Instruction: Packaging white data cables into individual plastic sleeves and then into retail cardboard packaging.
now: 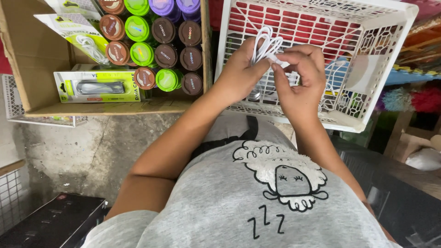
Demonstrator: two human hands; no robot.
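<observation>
White cable (265, 42), thin and smooth, is gathered into several loose loops that stand up between the person's two hands, over a white plastic basket (388, 27). The left hand (241, 69) closes round the base of the loops, fingers curled. The right hand (301, 73) pinches the cable's small white end just beside the left thumb, so the two hands meet on the cable. The basket has lattice walls and a slotted floor, with red showing through. To the left, a brown cardboard box (36, 59) holds round cans with glossy brown, green and purple lids (163, 50), packed side by side, and flat green-and-white cable packets (96, 86).
</observation>
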